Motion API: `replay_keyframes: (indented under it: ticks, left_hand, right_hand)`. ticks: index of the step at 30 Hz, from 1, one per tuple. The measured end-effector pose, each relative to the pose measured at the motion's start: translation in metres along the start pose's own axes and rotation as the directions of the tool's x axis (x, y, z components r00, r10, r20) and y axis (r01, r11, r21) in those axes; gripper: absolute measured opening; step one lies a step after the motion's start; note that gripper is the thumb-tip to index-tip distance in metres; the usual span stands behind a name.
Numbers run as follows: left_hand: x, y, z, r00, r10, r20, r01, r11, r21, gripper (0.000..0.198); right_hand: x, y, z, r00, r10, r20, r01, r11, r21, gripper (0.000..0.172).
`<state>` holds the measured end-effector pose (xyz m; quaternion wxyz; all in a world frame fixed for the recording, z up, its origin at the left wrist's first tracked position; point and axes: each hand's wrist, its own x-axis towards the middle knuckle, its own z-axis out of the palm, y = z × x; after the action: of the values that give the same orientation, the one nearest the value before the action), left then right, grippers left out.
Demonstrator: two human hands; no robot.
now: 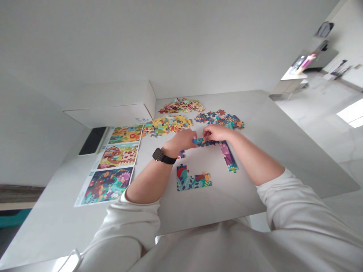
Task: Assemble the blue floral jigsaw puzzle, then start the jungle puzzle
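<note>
My left hand [185, 139], with a black watch on its wrist, has its fingers closed at the left end of a dark blue strip of jigsaw puzzle pieces [200, 142]. Just to the right, my right hand [216, 132] pinches at the top edge of the same strip; its fingertips partly cover the pieces. From the strip a purple section [226, 155] runs down toward me. A few pieces [180, 154] show beside my left wrist. Nearer to me lies a joined teal corner section [193, 180] with a red shape on it.
Loose pieces lie in a dark blue pile [221, 119], a yellow pile [167, 124] and a red-and-cream pile [184, 105]. Three picture sheets [106, 185] lie at left, beside a dark phone [93, 140]. A white box [119, 115] stands at the back of the table [272, 151], against the wall.
</note>
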<state>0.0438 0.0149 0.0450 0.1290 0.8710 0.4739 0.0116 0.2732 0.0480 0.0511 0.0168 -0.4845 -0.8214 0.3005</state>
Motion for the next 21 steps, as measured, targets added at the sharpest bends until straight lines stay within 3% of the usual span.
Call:
replay_keyframes:
  ticks: [12, 21]
  left_hand:
    - [-0.0031, 0.0013, -0.0049, 1.0, 0.017, 0.003, -0.017, 1.0, 0.01, 0.034]
    - [-0.0007, -0.0034, -0.0021, 0.995, 0.102, -0.015, -0.102, 0.994, -0.044, 0.031]
  right_hand:
    - [-0.0012, -0.0058, 0.0026, 0.998, 0.02, -0.059, -0.024, 0.997, -0.067, 0.01]
    - [-0.0011, -0.0097, 0.003, 0.997, 0.012, -0.08, -0.021, 0.994, -0.106, 0.014]
